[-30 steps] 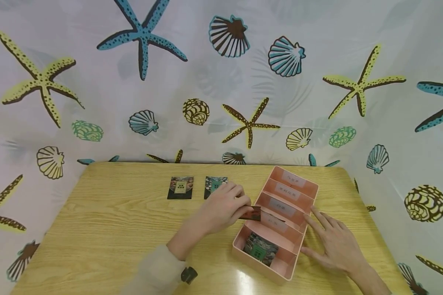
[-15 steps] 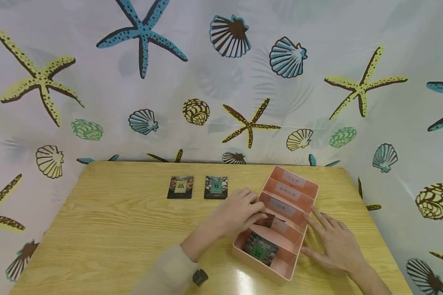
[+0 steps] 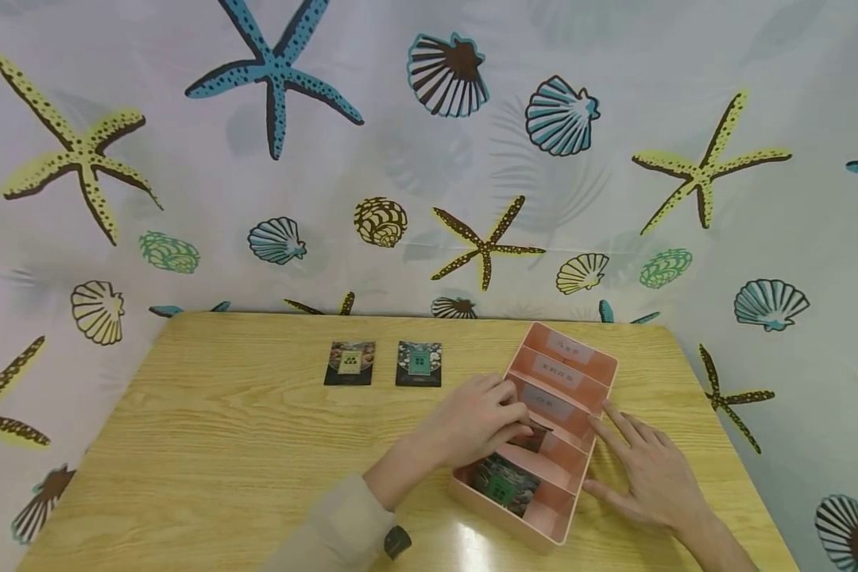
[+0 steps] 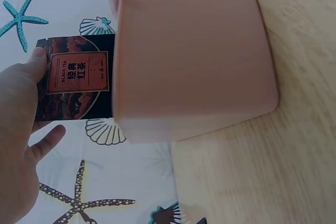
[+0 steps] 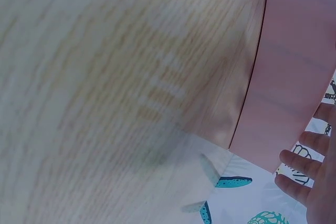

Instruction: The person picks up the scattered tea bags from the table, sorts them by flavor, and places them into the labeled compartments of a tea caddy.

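Left hand (image 3: 475,421) pinches black tea packet (image 4: 77,77), top handward, long axis running down into pink box (image 3: 500,518); right hand (image 3: 647,477), fingers extended, gripless, at right side.

From where I sit, one end of the black tea packet (image 4: 77,77) is lost behind the wall of the pink box (image 4: 194,51). The box's labels (image 3: 558,372) are too small for me to read reliably. My head view cuts off the near edge of the tabletop (image 3: 243,445); my right wrist view crops the right hand (image 5: 317,163).
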### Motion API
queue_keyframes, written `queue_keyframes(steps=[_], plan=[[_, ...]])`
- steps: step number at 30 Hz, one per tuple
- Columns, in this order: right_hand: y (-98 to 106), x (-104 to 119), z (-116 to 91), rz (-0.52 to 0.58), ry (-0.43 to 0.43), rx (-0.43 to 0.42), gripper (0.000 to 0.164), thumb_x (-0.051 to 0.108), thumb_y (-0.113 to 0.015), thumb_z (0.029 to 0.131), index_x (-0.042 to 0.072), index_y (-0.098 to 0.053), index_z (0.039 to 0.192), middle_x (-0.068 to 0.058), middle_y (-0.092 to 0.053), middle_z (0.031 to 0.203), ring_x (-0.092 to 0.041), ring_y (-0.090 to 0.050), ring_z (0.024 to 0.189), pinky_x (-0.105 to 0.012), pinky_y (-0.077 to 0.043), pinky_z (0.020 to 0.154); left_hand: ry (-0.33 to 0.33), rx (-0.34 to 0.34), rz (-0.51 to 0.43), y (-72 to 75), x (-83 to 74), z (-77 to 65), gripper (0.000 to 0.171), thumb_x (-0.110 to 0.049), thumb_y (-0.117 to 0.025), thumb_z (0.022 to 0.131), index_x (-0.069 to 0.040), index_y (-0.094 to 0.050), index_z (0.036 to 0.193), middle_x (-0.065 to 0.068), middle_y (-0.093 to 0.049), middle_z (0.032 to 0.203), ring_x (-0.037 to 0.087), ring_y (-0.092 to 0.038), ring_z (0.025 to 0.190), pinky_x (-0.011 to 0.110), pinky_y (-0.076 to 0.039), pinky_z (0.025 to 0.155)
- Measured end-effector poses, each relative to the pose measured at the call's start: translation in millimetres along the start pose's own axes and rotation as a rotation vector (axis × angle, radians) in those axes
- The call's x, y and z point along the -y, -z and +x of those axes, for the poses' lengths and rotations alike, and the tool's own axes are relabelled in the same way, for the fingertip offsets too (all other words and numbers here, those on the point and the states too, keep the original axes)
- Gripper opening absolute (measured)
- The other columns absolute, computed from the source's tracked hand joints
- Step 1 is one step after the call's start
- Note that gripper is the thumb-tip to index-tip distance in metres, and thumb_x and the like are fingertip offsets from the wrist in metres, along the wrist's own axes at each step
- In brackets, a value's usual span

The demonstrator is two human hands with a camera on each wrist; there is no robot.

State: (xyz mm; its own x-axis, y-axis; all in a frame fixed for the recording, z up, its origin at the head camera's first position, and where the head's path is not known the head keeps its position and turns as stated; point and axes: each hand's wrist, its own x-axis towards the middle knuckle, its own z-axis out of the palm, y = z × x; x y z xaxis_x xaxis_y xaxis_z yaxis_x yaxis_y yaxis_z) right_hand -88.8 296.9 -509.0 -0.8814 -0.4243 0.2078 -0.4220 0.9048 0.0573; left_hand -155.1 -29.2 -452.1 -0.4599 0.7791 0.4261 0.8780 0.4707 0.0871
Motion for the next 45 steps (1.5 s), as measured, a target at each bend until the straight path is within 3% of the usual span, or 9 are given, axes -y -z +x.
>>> queue_keyframes(steps=[11,18,28,36,45], plan=[[-1.5,2.0,4.7,-0.001,-0.008,-0.013,0.093,0.078,-0.066,0.085,0.019,-0.052,0.156,-0.013,-0.049,0.163,-0.04,-0.063,0.132,-0.059,-0.055,0.1,0.014,0.124,-0.016,-21.1,8.4,-3.4,0.019,-0.042,-0.057,0.109,-0.028,-0.07,0.11,-0.008,-0.066,0.102,0.011,-0.056,0.092,0.027,-0.049,0.084],[-0.8,3.1,6.0,-0.01,-0.013,0.001,0.093,0.079,-0.065,0.086,0.019,-0.052,0.156,-0.014,-0.05,0.162,-0.04,-0.063,0.132,-0.059,-0.055,0.1,0.053,0.194,-0.03,-26.7,10.8,-4.5,0.023,-0.045,-0.055,0.108,-0.029,-0.071,0.114,-0.008,-0.067,0.11,0.013,-0.058,0.101,0.029,-0.052,0.088],[-0.3,2.9,6.3,-0.003,-0.016,-0.003,0.093,0.078,-0.066,0.085,0.019,-0.052,0.156,-0.013,-0.049,0.163,-0.04,-0.063,0.132,-0.058,-0.055,0.101,0.054,0.289,0.044,-32.7,11.0,-3.5,0.028,-0.05,-0.053,0.108,-0.03,-0.072,0.113,-0.006,-0.066,0.111,0.013,-0.056,0.103,0.031,-0.052,0.092],[-1.0,2.4,5.3,-0.004,-0.009,-0.006,0.093,0.078,-0.065,0.085,0.019,-0.052,0.156,-0.013,-0.05,0.162,-0.04,-0.063,0.132,-0.058,-0.055,0.101,0.096,0.294,0.036,-32.9,10.8,-3.8,0.028,-0.05,-0.055,0.107,-0.027,-0.07,0.114,-0.006,-0.064,0.112,0.013,-0.057,0.109,0.032,-0.052,0.097],[-1.0,2.0,2.6,-0.004,-0.007,-0.001,0.094,0.079,-0.064,0.085,0.019,-0.052,0.156,-0.014,-0.05,0.162,-0.04,-0.063,0.133,-0.058,-0.055,0.1,0.115,0.299,0.047,-25.3,22.1,-5.5,0.034,-0.05,-0.056,0.107,-0.025,-0.068,0.127,-0.003,-0.065,0.119,0.016,-0.058,0.114,0.035,-0.052,0.103]])
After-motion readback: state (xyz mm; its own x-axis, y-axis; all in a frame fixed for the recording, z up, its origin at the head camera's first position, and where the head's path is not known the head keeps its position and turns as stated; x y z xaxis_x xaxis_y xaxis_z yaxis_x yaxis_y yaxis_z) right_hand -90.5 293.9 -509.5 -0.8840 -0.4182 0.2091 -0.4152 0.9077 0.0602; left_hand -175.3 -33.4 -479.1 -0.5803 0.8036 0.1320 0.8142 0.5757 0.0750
